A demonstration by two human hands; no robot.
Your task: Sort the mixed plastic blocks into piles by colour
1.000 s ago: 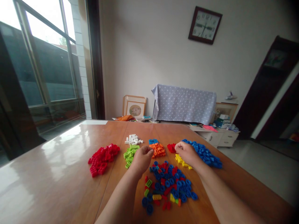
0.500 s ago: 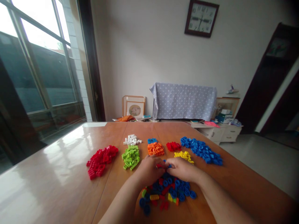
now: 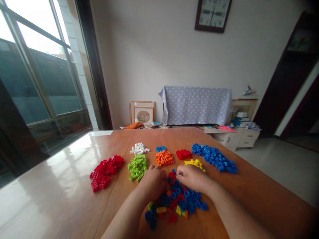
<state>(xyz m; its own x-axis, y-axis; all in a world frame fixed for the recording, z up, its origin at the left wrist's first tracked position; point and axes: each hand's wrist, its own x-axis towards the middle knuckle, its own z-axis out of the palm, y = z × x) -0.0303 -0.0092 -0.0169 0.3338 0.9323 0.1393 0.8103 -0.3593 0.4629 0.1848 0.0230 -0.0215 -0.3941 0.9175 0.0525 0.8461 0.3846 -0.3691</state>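
A mixed heap of toy building bricks (image 3: 187, 196) lies in front of me, mostly blue round pieces with red, yellow, green and orange ones among them. At its left side is my left hand (image 3: 155, 181), knuckles up and fingers curled down; the fingertips are hidden. My right hand (image 3: 192, 178) is over the heap's right far side, its fingers closed together, and whatever they hold is hidden. Some red bricks (image 3: 171, 176) show in the gap between both hands. Just beyond the right hand lie yellow bricks (image 3: 195, 163).
Sorted piles stand around on the wooden table (image 3: 62, 199): red bricks (image 3: 106, 172), lime green bricks (image 3: 137, 167), white bricks (image 3: 139, 148), orange bricks (image 3: 164, 157), small blue bricks (image 3: 160, 148), smaller red pile (image 3: 183, 154) and a large blue pile (image 3: 216, 158) at right.
My hands were close together over the far part of the heap. They have moved apart, the left one leftward and nearer, uncovering red bricks between them. The view has shifted slightly.
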